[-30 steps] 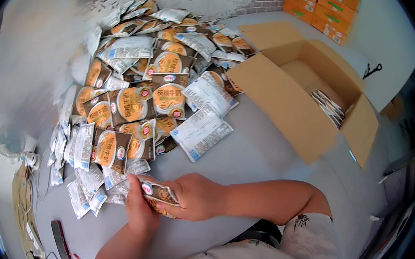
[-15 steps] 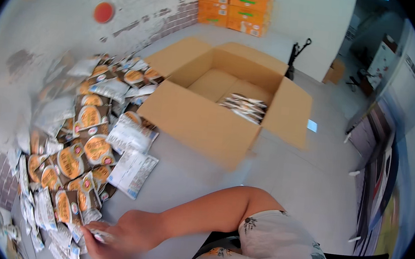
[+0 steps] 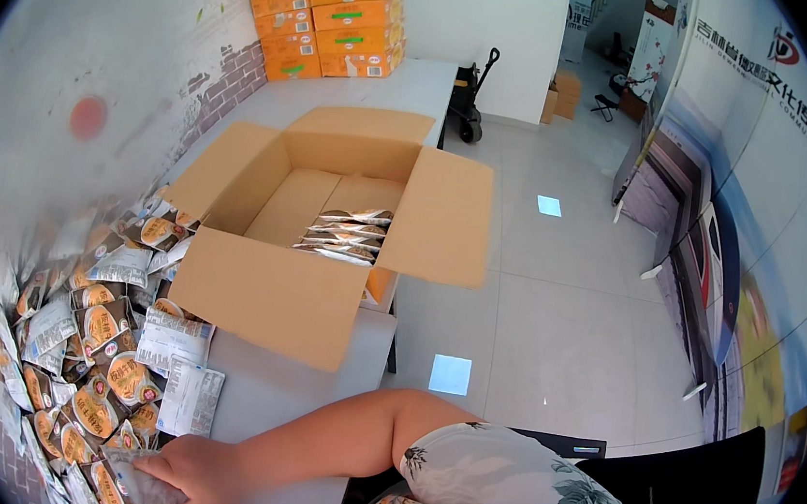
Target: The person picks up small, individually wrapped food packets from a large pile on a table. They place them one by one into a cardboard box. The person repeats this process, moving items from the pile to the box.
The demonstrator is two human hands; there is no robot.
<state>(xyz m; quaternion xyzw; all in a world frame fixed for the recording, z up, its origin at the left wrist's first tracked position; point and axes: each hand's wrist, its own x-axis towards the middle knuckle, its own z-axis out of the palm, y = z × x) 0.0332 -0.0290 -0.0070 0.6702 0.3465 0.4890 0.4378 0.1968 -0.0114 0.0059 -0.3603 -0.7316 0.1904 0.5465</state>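
Note:
My right hand (image 3: 192,477) reaches across to the left at the lower edge, its fingers closed round a silver-grey food packet (image 3: 146,488). The near end of a heap of packets lies right beside it; brown ones with a round orange picture (image 3: 95,409) face up among others showing pale backs. Two pale-backed packets lie at the heap's right edge, the nearer one (image 3: 190,397) just beyond my hand. Farther off, an open cardboard box (image 3: 269,288) stands with its flaps folded out. Several packets (image 3: 345,232) stand in a row inside its right part. My left hand is out of view.
The grey table (image 3: 418,98) runs away from me along a wall. Orange cartons (image 3: 333,27) are stacked at its far end. On the right are a tiled floor (image 3: 521,341) and printed panels (image 3: 716,234); a black chair (image 3: 692,484) is close by, and a black cart (image 3: 466,103) stands farther back.
The view has swung to the right, so the box and heap appear farther left. My right hand, blurred before, now shows a packet plainly in its grip.

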